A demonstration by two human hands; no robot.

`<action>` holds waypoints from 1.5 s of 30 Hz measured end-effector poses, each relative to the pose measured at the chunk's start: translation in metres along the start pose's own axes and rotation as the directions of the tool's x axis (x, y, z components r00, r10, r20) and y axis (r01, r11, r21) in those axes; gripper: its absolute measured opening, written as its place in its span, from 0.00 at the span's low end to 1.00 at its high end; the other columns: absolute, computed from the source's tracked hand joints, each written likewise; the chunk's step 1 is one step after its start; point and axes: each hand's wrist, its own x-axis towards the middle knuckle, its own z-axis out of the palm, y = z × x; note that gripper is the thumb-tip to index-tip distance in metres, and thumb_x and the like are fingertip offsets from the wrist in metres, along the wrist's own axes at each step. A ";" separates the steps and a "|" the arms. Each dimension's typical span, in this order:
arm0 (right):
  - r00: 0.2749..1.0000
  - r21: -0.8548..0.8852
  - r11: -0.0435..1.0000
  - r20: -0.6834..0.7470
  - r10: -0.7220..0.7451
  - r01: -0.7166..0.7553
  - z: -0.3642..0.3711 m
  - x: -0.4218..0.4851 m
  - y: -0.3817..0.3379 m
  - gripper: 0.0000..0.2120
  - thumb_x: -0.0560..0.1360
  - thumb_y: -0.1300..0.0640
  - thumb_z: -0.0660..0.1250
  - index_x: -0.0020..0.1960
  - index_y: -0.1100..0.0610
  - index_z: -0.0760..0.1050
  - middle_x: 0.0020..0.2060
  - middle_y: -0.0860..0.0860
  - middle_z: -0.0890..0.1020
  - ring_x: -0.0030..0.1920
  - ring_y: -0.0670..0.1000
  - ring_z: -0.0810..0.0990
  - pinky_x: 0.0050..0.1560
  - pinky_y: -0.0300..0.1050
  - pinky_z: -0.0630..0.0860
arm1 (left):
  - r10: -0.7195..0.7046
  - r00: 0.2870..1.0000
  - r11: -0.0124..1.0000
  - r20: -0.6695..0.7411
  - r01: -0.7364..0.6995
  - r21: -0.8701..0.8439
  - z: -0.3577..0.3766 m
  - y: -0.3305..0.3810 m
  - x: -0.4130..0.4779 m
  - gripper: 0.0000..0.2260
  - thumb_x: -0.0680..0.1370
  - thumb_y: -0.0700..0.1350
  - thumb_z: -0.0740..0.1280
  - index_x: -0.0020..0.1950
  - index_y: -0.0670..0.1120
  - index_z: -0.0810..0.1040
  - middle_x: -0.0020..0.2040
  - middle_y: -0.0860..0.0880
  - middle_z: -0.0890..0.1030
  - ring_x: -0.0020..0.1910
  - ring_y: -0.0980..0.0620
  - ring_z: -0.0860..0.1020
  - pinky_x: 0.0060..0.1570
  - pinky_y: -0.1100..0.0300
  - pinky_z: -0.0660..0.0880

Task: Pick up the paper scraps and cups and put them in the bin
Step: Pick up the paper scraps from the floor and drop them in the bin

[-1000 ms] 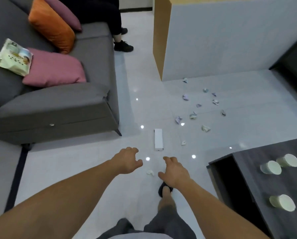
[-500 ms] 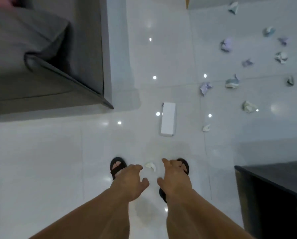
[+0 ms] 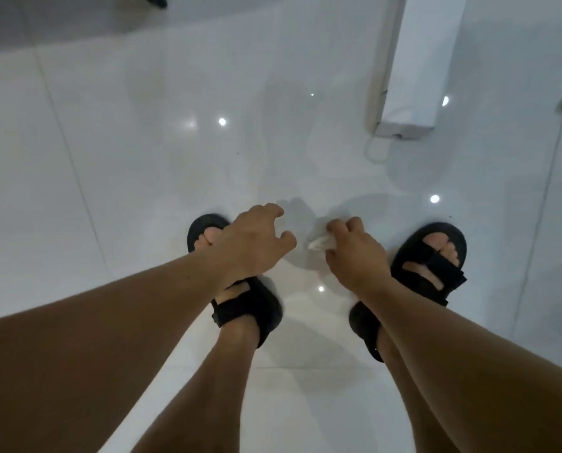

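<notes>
Camera and hands have dropped closer to the floor. Right hand pinches the paper scrap between the sandals; left hand hovers empty, fingers loosely spread. Best to pinch firmly, then lift straight.

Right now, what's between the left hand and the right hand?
Head view: a white paper scrap, which the right hand pinches. Between it and the left hand, which holds nothing, only bare white floor.
</notes>
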 end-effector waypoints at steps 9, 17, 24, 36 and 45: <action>0.988 0.589 0.808 -0.127 0.084 0.007 -0.072 -0.016 -0.040 0.12 0.73 0.54 0.73 0.50 0.46 0.71 0.40 0.42 0.79 0.38 0.40 0.79 0.36 0.27 0.71 | 0.312 0.949 0.950 0.041 -0.312 -0.007 -0.023 0.033 -0.017 0.34 0.75 0.53 0.68 0.76 0.55 0.54 0.70 0.51 0.67 0.63 0.51 0.72 0.62 0.55 0.71; 0.979 0.720 0.693 -0.163 0.121 0.034 -0.162 0.004 -0.045 0.14 0.74 0.52 0.70 0.58 0.48 0.72 0.49 0.46 0.82 0.46 0.46 0.82 0.48 0.46 0.79 | 0.284 0.930 0.932 -0.234 -0.325 -0.160 -0.063 0.073 -0.002 0.19 0.80 0.48 0.62 0.71 0.52 0.66 0.65 0.50 0.74 0.58 0.50 0.76 0.55 0.61 0.71; 0.832 0.168 0.956 -0.472 0.292 -0.240 -0.183 0.102 -0.008 0.51 0.66 0.38 0.74 0.78 0.52 0.49 0.76 0.55 0.56 0.72 0.60 0.60 0.64 0.61 0.68 | 0.107 0.981 0.975 -0.162 -0.135 -0.174 -0.046 0.023 0.018 0.14 0.79 0.47 0.61 0.65 0.52 0.69 0.57 0.49 0.77 0.49 0.50 0.76 0.47 0.60 0.68; 0.935 0.070 0.993 -0.338 0.111 -0.092 -0.175 0.016 -0.050 0.49 0.68 0.43 0.71 0.77 0.39 0.41 0.68 0.54 0.62 0.62 0.58 0.66 0.58 0.54 0.71 | 0.049 0.977 0.984 -0.207 -0.082 -0.156 -0.091 0.007 -0.036 0.17 0.78 0.46 0.62 0.67 0.49 0.68 0.55 0.48 0.77 0.49 0.48 0.76 0.50 0.55 0.73; 0.950 0.013 0.989 -0.279 -0.141 0.150 -0.283 -0.155 -0.178 0.46 0.71 0.38 0.69 0.75 0.36 0.39 0.72 0.52 0.58 0.68 0.55 0.62 0.67 0.53 0.67 | 0.073 0.913 0.958 -0.401 -0.175 -0.225 -0.232 0.048 -0.219 0.17 0.78 0.46 0.61 0.67 0.49 0.68 0.56 0.48 0.77 0.49 0.49 0.77 0.50 0.56 0.74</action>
